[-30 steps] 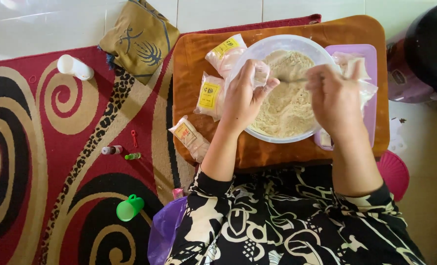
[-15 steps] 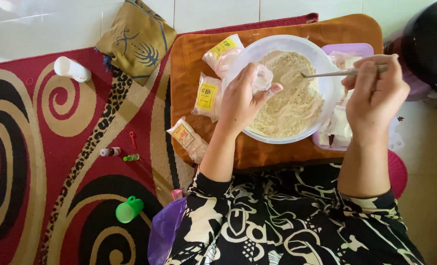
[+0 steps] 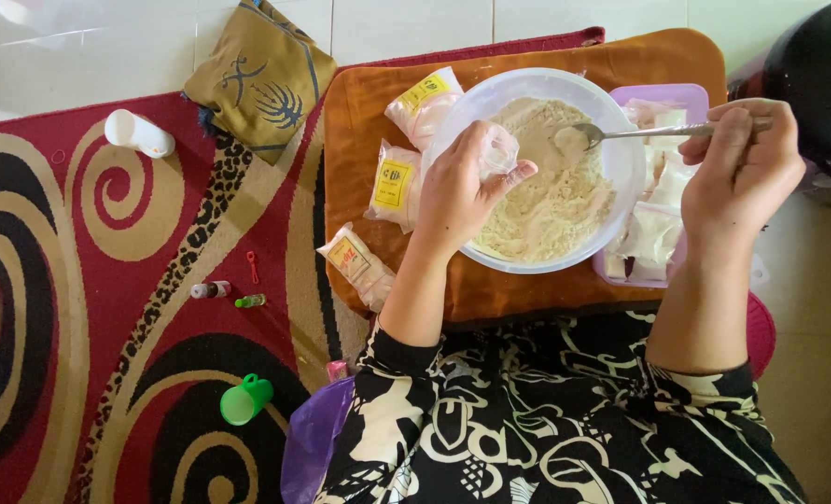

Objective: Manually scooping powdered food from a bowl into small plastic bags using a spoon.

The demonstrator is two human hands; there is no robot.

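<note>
A metal spoon (image 3: 658,133) is pinched by its handle in the right hand (image 3: 742,173), whose fingers are curled closed around the handle's far end. The left hand (image 3: 467,187) is closed in a pinch on a small clear plastic bag (image 3: 496,154), held at the near-left rim of the white bowl (image 3: 621,177) with its mouth apparently turned toward the spoon.

The spoon lies almost level, its long axis running nearly left to right across the view. The handle points right, toward the holding hand, and the bowl end points left, over the pale powder (image 3: 551,201) that fills the white bowl. A small heap of powder is carried on the spoon's tip.

The likeliest fault is judged to be a spill: the spoon is gripped far from its loaded end, so a slight roll of the wrist could tip the powder off before the bag is reached. The bag's mouth is small and limp, and if it is not held open, powder could be scattered onto the orange board (image 3: 527,299) under the bowl. The bowl could also be nudged by the left hand resting at its rim. Filled packets (image 3: 397,182) lie just beside the bowl on the left, and could be dusted by stray powder. A purple tray (image 3: 691,93) of further packets sits to the right, touching the bowl.
</note>
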